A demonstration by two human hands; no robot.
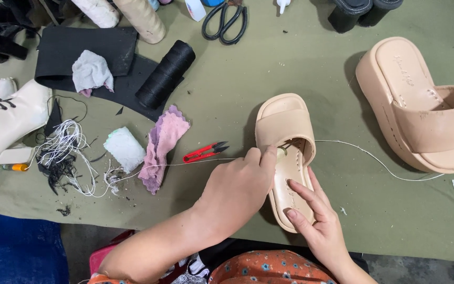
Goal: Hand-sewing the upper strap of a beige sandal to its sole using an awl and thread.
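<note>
Centrally, a beige platform sandal (286, 158) is laid on the olive table cover (269, 68), its long axis running near-vertically in view, toe end away from the person and heel end close to the table's near edge. The left hand (237, 186) is closed in a pinch at the strap's edge, where a white thread (374, 158) is drawn across. The right hand (316, 221) is held with open, extended fingers (303, 197) against the insole. Red thread snips (204, 151) are lying just left.
</note>
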